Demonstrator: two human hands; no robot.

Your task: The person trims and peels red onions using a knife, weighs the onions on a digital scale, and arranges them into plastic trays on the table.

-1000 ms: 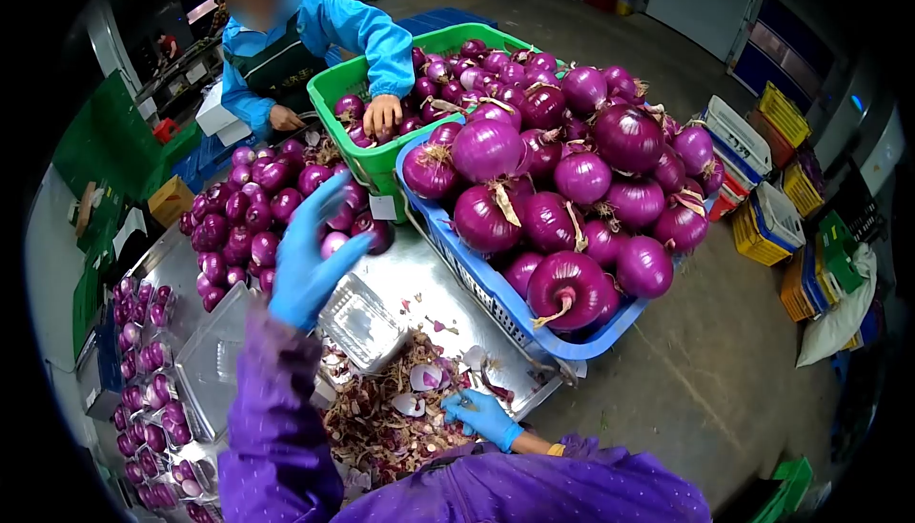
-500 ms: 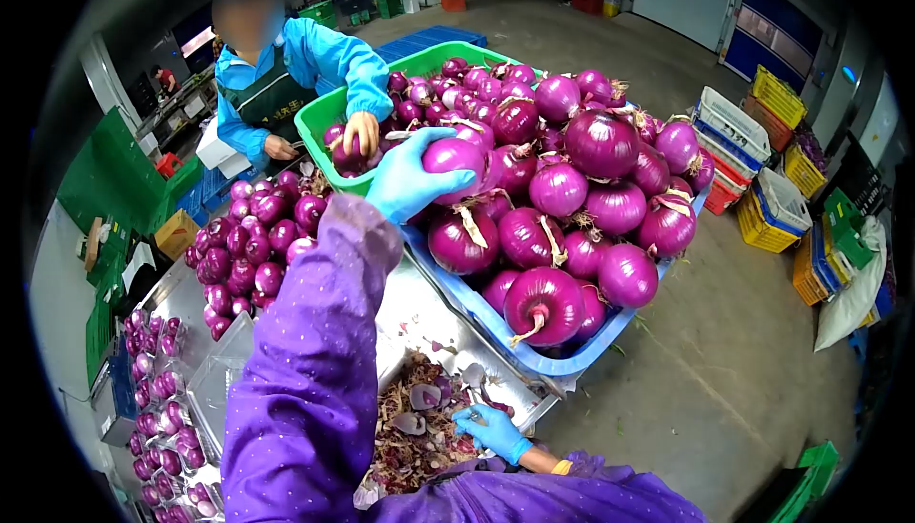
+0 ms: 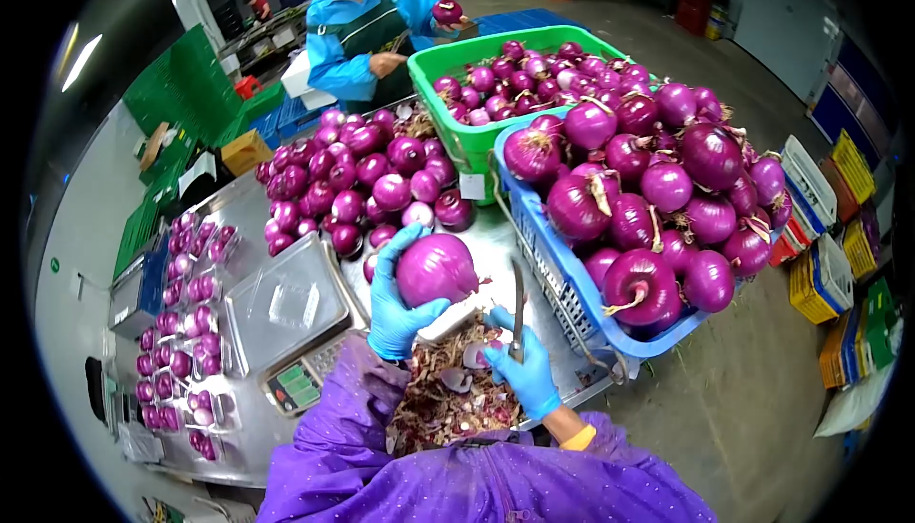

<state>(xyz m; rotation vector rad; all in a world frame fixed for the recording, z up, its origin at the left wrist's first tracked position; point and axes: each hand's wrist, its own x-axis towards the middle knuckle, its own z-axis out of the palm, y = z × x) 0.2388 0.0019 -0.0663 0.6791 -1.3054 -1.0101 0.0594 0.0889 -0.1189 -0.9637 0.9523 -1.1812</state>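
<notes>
My left hand, in a blue glove, is wrapped round a large red onion above the steel table. In my gloved right hand is a knife, its narrow blade pointing up, just right of the onion. Beneath both hands lies a pile of dry onion skins and trimmings. The blue basket, heaped with large red onions, stands right of my hands. Smaller peeled onions are piled beyond my left hand.
Across the table, a co-worker in a blue jacket holds an onion beside a green crate of onions. A scale carries a clear plastic tray. Packed onions line the left side. Stacked crates stand right.
My left hand has drawn an onion from the blue basket back and down over the table. My right hand has risen with the knife. The co-worker's hand has lifted an onion from the green crate.
</notes>
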